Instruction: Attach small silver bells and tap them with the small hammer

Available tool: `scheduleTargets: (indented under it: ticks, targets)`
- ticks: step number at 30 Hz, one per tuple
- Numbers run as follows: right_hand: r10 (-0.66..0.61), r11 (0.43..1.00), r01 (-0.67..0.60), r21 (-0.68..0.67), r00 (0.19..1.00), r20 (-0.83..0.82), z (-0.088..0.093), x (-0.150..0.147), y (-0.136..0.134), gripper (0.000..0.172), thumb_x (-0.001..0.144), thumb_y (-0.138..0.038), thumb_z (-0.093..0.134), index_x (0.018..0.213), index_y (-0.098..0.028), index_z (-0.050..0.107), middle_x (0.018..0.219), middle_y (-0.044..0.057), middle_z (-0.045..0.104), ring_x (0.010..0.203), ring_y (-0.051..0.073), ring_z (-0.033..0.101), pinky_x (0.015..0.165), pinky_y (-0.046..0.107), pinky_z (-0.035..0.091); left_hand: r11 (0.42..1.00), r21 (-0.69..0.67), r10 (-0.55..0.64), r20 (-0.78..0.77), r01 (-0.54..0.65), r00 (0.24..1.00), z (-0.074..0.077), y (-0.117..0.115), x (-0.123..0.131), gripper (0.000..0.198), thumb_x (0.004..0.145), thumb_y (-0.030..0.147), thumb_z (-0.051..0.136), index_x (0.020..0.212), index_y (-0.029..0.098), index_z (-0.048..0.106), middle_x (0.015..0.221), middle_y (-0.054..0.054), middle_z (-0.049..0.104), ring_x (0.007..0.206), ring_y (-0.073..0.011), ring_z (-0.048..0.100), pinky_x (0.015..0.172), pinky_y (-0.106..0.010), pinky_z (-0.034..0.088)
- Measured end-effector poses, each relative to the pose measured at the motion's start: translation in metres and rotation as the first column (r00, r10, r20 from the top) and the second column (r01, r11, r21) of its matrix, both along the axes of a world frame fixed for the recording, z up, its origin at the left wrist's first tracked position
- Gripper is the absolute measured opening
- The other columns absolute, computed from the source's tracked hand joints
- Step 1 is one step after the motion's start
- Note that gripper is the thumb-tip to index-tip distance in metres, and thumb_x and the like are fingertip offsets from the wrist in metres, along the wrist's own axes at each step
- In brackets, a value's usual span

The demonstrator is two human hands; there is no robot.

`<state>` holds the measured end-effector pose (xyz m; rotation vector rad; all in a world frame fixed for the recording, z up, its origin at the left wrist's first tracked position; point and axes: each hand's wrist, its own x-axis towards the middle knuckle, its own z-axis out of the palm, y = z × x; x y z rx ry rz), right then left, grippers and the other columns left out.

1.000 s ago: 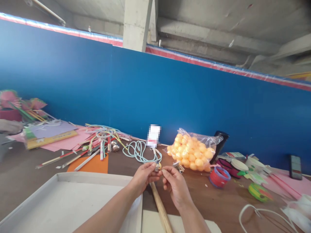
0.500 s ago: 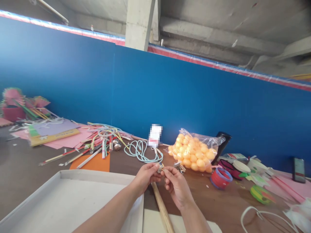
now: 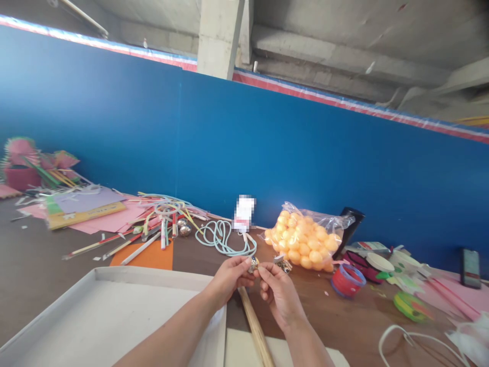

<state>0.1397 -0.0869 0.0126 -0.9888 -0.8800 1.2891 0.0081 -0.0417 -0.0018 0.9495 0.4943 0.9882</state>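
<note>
Pinched between the thumb and forefinger of my left hand point(image 3: 232, 275) is a small shiny metal bell point(image 3: 253, 263), round and silvery. The thumb and forefinger of my right hand point(image 3: 278, 290) are closed at its right side; what they grip is too small to make out. Both hands meet above the brown table, fingertips almost touching. Below them a light wooden stick point(image 3: 254, 326) runs toward me. Just beyond my right hand lies a little heap of shiny metal pieces point(image 3: 283, 265).
A white tray point(image 3: 95, 285) fills the front left. Behind the hands are a coiled pale blue cord point(image 3: 225, 244), a bag of orange balls point(image 3: 301, 239) and a phone-like screen point(image 3: 243, 211). To the right sit a red spool point(image 3: 347, 280) and a green-yellow roll point(image 3: 410, 307).
Both hands stay in almost the same place. The bell has turned slightly between the fingertips, and more of its silvery face shows.
</note>
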Motion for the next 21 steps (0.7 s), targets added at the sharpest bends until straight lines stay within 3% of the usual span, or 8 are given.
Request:
scheduleTargets:
  ticks: [21]
  targets:
    - [0.049, 0.999, -0.049, 0.017, 0.999, 0.002, -0.0016, 0.0034, -0.002, 0.017, 0.072, -0.03, 0.068, 0.077, -0.015, 0.062, 0.072, 0.001, 0.059, 0.048, 0.003, 0.038, 0.038, 0.013, 0.031, 0.999, -0.004, -0.033, 0.023, 0.033, 0.999, 0.0, 0.0, 0.0, 0.029, 0.073, 0.038, 0.061, 0.081, 0.01, 0.062, 0.072, -0.007, 0.063, 0.061, -0.0099, 0.057, 0.061, -0.023, 0.048]
